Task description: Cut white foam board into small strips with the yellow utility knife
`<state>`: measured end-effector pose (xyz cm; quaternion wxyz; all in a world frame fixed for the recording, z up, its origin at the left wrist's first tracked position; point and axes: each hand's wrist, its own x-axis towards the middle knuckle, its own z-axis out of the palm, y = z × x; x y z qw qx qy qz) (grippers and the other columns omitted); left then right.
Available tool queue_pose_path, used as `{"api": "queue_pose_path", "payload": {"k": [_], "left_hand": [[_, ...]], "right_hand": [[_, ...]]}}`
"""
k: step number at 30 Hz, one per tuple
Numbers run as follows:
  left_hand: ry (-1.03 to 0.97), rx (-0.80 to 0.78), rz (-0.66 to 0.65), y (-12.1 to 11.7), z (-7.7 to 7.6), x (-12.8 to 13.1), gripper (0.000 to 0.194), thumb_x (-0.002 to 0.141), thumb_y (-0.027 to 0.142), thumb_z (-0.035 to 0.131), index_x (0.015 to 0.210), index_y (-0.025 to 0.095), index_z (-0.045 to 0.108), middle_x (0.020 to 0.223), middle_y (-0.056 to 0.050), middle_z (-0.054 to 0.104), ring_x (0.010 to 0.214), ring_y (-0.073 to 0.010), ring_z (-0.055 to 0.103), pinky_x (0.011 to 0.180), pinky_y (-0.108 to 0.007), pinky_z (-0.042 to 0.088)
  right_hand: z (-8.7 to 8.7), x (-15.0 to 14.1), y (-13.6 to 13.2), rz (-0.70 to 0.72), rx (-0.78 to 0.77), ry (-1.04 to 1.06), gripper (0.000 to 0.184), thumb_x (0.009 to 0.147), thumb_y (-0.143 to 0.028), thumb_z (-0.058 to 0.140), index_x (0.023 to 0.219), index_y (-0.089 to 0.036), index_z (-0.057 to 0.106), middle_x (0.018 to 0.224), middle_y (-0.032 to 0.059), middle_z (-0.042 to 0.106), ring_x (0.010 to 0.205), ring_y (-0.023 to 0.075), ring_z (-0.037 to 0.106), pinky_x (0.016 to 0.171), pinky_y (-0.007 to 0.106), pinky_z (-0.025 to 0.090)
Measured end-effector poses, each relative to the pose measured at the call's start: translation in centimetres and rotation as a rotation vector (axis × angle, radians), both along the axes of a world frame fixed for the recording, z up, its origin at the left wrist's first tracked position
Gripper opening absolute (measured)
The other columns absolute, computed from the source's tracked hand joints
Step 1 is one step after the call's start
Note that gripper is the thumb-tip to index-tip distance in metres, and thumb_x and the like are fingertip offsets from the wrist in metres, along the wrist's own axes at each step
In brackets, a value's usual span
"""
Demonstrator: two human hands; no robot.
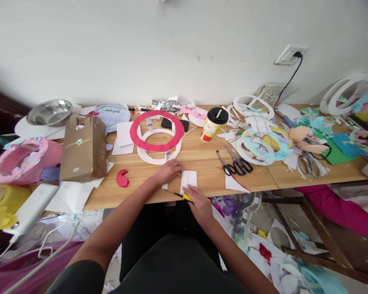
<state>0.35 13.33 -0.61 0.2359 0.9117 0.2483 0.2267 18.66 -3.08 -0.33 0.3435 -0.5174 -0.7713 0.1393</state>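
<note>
A small white folded card [189,180] lies near the front edge of the wooden table [202,163]. My left hand [168,171] rests on the table just left of the card, fingers curled and pressing down beside it. My right hand [199,204] grips a yellow utility knife [184,197] at the card's lower edge. Just beyond the card stands a red paper ring [156,130] raised above a white ring [158,155].
Blue-handled scissors [237,164] lie right of the card, a black-lidded cup [213,124] behind them. A brown paper bag [84,149] and a red scrap [122,178] sit to the left. More white rings [254,107], coloured foam pieces and scraps crowd the right side and floor.
</note>
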Motion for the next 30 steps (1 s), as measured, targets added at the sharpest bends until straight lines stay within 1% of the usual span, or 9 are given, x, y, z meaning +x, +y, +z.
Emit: {"api": "queue_pose_path", "payload": {"k": [2, 5, 10, 12, 14, 18, 23, 27, 30], "left_hand": [[-0.006, -0.018, 0.008, 0.0, -0.1, 0.0, 0.025, 0.091, 0.029, 0.059, 0.114, 0.020, 0.067, 0.106, -0.008, 0.068, 0.100, -0.0203, 0.057, 0.091, -0.036, 0.045], [0.011, -0.042, 0.045, 0.0, 0.0, 0.0, 0.022, 0.090, 0.031, 0.062, 0.106, 0.019, 0.069, 0.103, -0.008, 0.068, 0.098, -0.0205, 0.056, 0.090, -0.036, 0.044], [0.079, -0.087, 0.118, 0.2, 0.6, 0.2, 0.017, 0.085, 0.032, 0.068, 0.092, 0.018, 0.071, 0.092, -0.006, 0.068, 0.093, -0.0216, 0.056, 0.087, -0.037, 0.041], [0.084, -0.100, 0.090, 0.7, 0.9, 0.4, 0.014, 0.083, 0.031, 0.070, 0.085, 0.017, 0.072, 0.085, -0.005, 0.067, 0.088, -0.0204, 0.058, 0.084, -0.035, 0.041], [0.082, -0.110, 0.035, 1.4, 1.0, 0.5, 0.012, 0.082, 0.029, 0.072, 0.080, 0.017, 0.071, 0.081, -0.004, 0.067, 0.084, -0.0183, 0.059, 0.080, -0.031, 0.042], [0.056, -0.119, -0.045, 2.4, 0.6, 0.5, 0.012, 0.082, 0.027, 0.072, 0.078, 0.017, 0.071, 0.079, -0.003, 0.066, 0.082, -0.0160, 0.060, 0.076, -0.026, 0.044], [0.023, -0.092, -0.066, 2.3, 0.3, 0.3, 0.016, 0.086, 0.031, 0.067, 0.079, 0.016, 0.070, 0.080, -0.005, 0.065, 0.082, -0.0172, 0.060, 0.077, -0.029, 0.045], [0.028, -0.057, -0.103, 2.2, 0.7, 0.2, 0.019, 0.090, 0.031, 0.061, 0.084, 0.016, 0.070, 0.081, -0.006, 0.064, 0.081, -0.0176, 0.058, 0.075, -0.030, 0.044], [0.034, -0.049, -0.122, 2.3, 1.1, 0.3, 0.021, 0.091, 0.032, 0.060, 0.081, 0.016, 0.069, 0.079, -0.005, 0.064, 0.079, -0.0167, 0.058, 0.074, -0.028, 0.043]], "right_hand": [[0.4, 0.6, 0.4, 0.021, -0.025, 0.015, 0.039, 0.093, -0.016, 0.054, 0.130, -0.026, 0.061, 0.116, 0.0024, 0.072, 0.117, 0.0220, 0.063, 0.105, 0.041, 0.050], [1.0, 1.1, 0.8, 0.036, -0.052, 0.026, 0.036, 0.092, -0.020, 0.059, 0.127, -0.026, 0.064, 0.116, 0.0022, 0.072, 0.116, 0.0218, 0.063, 0.104, 0.039, 0.050], [0.9, 1.0, 0.9, 0.018, -0.076, 0.024, 0.034, 0.091, -0.023, 0.063, 0.124, -0.026, 0.065, 0.115, 0.0022, 0.072, 0.116, 0.0218, 0.063, 0.103, 0.037, 0.051], [0.6, 0.9, 0.9, -0.003, -0.077, 0.020, 0.032, 0.090, -0.026, 0.064, 0.122, -0.026, 0.067, 0.113, 0.0020, 0.073, 0.115, 0.0220, 0.064, 0.101, 0.037, 0.052], [0.3, 0.9, 0.8, -0.014, -0.065, 0.020, 0.031, 0.090, -0.026, 0.064, 0.121, -0.026, 0.068, 0.112, 0.0019, 0.074, 0.114, 0.0220, 0.065, 0.099, 0.036, 0.053], [-0.2, 1.0, 0.7, 0.010, -0.025, -0.002, 0.035, 0.091, -0.024, 0.061, 0.125, -0.027, 0.065, 0.113, 0.0019, 0.073, 0.114, 0.0222, 0.064, 0.100, 0.038, 0.054], [-0.2, 0.8, 0.6, 0.007, -0.007, -0.023, 0.037, 0.092, -0.024, 0.061, 0.128, -0.028, 0.063, 0.113, 0.0018, 0.073, 0.117, 0.0226, 0.063, 0.103, 0.039, 0.052], [0.1, 0.6, 0.7, 0.009, -0.008, -0.052, 0.036, 0.092, -0.026, 0.060, 0.128, -0.027, 0.064, 0.113, 0.0025, 0.073, 0.115, 0.0229, 0.065, 0.103, 0.039, 0.053], [0.3, 0.6, 0.7, 0.038, 0.014, -0.076, 0.036, 0.094, -0.027, 0.058, 0.130, -0.025, 0.062, 0.116, 0.0035, 0.072, 0.117, 0.0239, 0.063, 0.105, 0.041, 0.051]]}}
